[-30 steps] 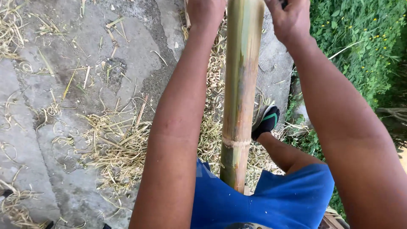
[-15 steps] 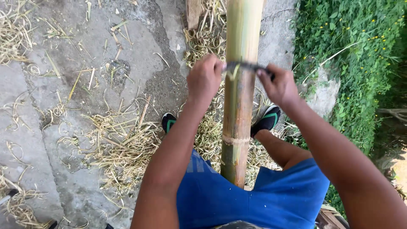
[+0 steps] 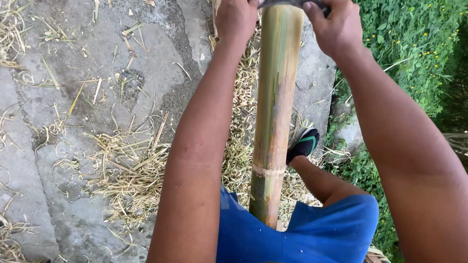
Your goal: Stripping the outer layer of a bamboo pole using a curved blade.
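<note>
From the head view, the only one we have, we see both hands gripping a dark blade (image 3: pixel 287 3) laid crosswise over a green-yellow bamboo pole (image 3: pixel 274 117). Our left hand (image 3: pixel 237 18) is clamped on one end of it and our right hand (image 3: pixel 335 27) on the other, fingers curled tight around the tool, at the very top of the frame. Half a second ago the hands and blade sat much lower in the picture, near the middle of the pole, with the left shoe showing too; now they stand far up the stem, much as they did a second ago. We judge this to be a back-and-forth scraping stroke along the pole's skin, with the blade now at the far end of its run. The pole itself stands steeply between our knees, its lower end hidden behind the blue shorts (image 3: pixel 312 234), a pale node ring showing just above them. One black and green shoe (image 3: pixel 303 144) peeks out just right of the pole. Dry shavings (image 3: pixel 131 165) lie scattered over the concrete (image 3: pixel 73 204) to the left, and green plants (image 3: pixel 414 53) grow along the right edge.
</note>
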